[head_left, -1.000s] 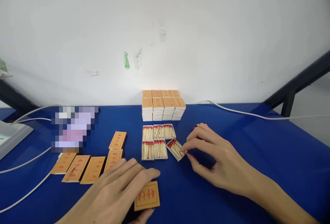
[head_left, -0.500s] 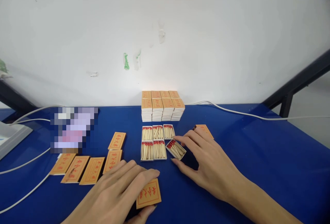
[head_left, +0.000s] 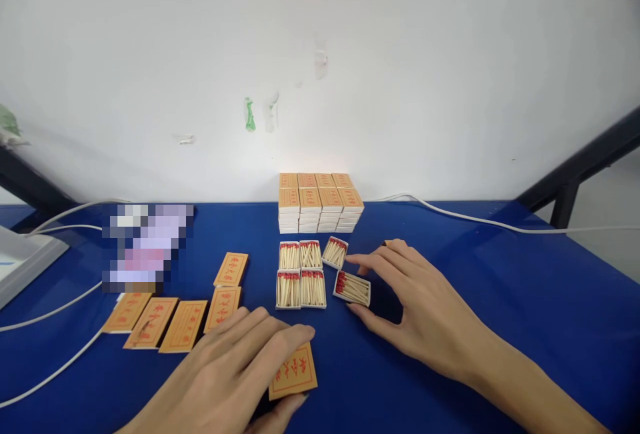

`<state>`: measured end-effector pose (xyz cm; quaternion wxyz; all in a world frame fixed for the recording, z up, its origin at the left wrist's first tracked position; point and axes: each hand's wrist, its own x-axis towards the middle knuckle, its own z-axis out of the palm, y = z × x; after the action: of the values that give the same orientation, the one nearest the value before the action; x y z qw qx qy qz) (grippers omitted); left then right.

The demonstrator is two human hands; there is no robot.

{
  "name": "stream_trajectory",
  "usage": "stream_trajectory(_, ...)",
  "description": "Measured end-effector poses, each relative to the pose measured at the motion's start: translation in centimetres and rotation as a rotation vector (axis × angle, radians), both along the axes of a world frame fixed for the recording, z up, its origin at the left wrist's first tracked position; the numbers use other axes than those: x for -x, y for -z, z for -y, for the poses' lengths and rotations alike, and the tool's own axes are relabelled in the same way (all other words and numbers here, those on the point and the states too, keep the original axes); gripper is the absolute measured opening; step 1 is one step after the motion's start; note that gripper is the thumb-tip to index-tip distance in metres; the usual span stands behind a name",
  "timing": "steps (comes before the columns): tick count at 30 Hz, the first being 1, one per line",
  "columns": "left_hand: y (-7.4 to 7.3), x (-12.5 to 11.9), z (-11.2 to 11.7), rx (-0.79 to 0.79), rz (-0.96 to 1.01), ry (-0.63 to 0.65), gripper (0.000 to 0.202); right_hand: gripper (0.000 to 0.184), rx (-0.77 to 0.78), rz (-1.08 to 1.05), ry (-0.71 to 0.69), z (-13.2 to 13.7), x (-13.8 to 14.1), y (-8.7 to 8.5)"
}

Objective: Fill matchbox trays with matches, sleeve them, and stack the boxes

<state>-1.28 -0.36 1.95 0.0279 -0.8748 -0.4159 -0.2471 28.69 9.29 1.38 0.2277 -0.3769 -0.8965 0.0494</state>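
My left hand is closed on a matchbox, an orange one with red characters; the palm hides part of it. My right hand has its thumb and fingers on either side of an open tray of matches lying askew on the table. Its index fingertip meets a tilted match tray just behind. To their left, other trays of red-tipped matches sit in a tight block, two by two. Behind my right fingers, an orange matchbox is mostly hidden.
A neat stack of matchboxes stands at the back, by the wall. Several loose matchboxes lie at the left, near a pixelated object. White cables and a clear plastic container are on the blue table.
My right hand has shifted right, and the front match tray has turned and slid away from the block. The tray behind it has tilted. My left hand keeps its matchbox.
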Motion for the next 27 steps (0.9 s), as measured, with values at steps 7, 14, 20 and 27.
stream_trajectory(7,0.3,0.5,0.4,0.105,0.015,-0.052,0.036,0.039,0.043,-0.052,-0.046,0.1,-0.1,-0.3)
stream_trajectory(14,0.6,0.4,0.2,0.129,0.057,-0.05,0.042,0.042,0.155,-0.036,-0.064,0.0,-0.7,-0.4)
stream_trajectory(20,0.8,0.4,0.3,0.157,0.08,-0.051,0.041,0.039,0.262,-0.058,-0.073,0.3,-0.7,-0.8)
stream_trajectory(27,0.8,0.5,0.4,0.205,0.085,-0.056,0.041,0.021,0.256,-0.015,-0.046,0.0,-0.7,-1.0)
